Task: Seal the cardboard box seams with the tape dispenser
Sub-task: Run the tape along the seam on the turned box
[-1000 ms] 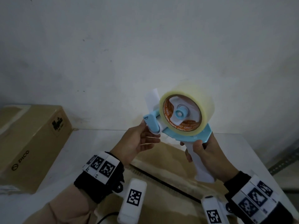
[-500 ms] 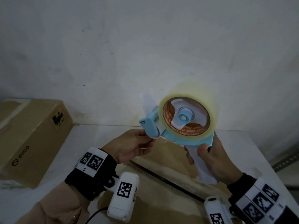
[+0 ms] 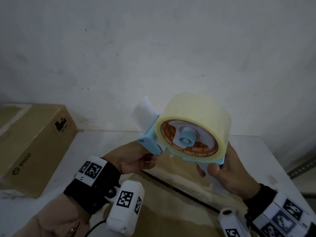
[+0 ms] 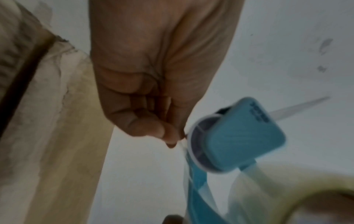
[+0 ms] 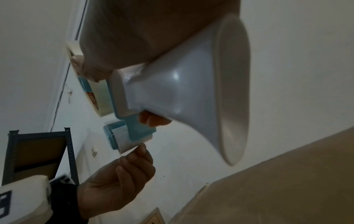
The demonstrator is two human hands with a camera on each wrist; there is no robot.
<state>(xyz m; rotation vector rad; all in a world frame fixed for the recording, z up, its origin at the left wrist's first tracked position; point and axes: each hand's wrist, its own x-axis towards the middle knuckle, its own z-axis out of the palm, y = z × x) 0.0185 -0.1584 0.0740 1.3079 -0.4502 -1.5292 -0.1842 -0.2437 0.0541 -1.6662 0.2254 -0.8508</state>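
Note:
The tape dispenser (image 3: 186, 147) has a blue frame, a white handle and a big roll of clear tape (image 3: 196, 115). It is held in the air over the cardboard box (image 3: 164, 199), whose dark centre seam (image 3: 179, 188) runs diagonally. My right hand (image 3: 224, 177) grips the white handle (image 5: 182, 94). Just under the blue roller head (image 4: 243, 136), my left hand (image 3: 135, 159) pinches the thin clear tape end (image 4: 182, 145) between thumb and fingertips (image 4: 170, 139). The white guard flap (image 3: 143, 113) sticks up behind the head.
A closed brown box marked PICO (image 3: 30, 147) sits at the left on the white table (image 3: 256, 151). The white wall is close behind. A dark metal shelf rack (image 5: 38, 151) shows in the right wrist view.
The dispenser has tilted so the roll's face turns more downward. My left hand has slid from the side of the blue head to just below it, pinching at the tape.

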